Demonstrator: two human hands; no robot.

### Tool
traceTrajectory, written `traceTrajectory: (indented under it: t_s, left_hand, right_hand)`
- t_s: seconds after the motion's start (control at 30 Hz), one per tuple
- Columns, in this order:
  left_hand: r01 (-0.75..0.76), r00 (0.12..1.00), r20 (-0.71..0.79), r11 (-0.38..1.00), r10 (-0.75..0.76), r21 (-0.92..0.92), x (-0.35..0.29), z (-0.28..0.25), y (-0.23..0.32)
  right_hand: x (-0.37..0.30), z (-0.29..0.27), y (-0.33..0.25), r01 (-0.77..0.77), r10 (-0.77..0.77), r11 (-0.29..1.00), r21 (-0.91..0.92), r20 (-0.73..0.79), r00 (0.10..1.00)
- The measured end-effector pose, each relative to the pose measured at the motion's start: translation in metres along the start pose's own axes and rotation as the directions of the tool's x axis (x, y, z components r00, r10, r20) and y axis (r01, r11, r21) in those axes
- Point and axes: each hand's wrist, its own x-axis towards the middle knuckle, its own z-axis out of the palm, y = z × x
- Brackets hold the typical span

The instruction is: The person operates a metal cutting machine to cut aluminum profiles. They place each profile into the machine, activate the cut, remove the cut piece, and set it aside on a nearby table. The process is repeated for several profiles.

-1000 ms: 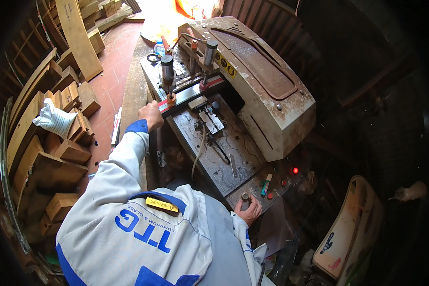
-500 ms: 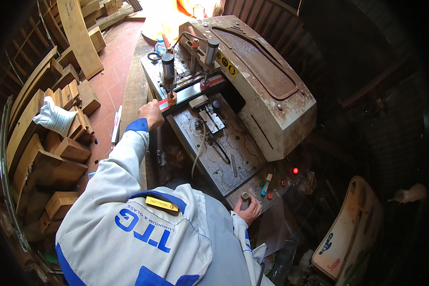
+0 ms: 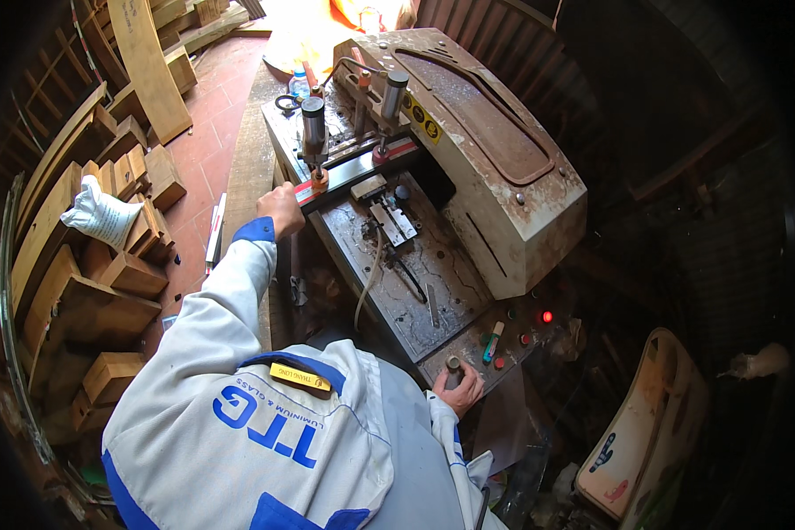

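My left hand [image 3: 280,210] is closed at the near left end of a metal profile [image 3: 352,171] with red and white film along it. The profile lies across the bed [image 3: 433,305] of a cutting machine, under two upright clamps [image 3: 314,128] whose feet rest on or just above it. Its far end runs to the dark opening under the machine's hood [image 3: 495,150]. At the front control panel, my right hand [image 3: 461,390] is curled around a short round knob [image 3: 453,363]; part of the grip is hidden.
Red buttons [image 3: 525,339] and a small green and white tube [image 3: 493,343] sit on the panel; one light [image 3: 547,317] glows red. Wooden blocks [image 3: 137,276] are piled at left beside a white sack [image 3: 101,215]. A pale curved panel [image 3: 623,442] leans at lower right.
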Motion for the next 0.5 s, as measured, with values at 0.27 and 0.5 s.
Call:
traceTrajectory:
  t_s: [0.27, 0.5]
  left_hand:
    - [-0.007, 1.000, -0.003, 1.000, 0.007, -0.006, 0.0012, 0.0020, -0.0011]
    - [-0.002, 1.000, 0.001, 1.000, 0.002, -0.001, 0.0009, 0.0008, -0.0008]
  right_hand:
    - [0.0004, 0.0016, 0.0000, 0.007, -0.007, 1.000, -0.001, -0.022, 1.000]
    - [0.0019, -0.0006, -0.0027, 0.000, 0.000, 1.000, -0.015, -0.002, 1.000]
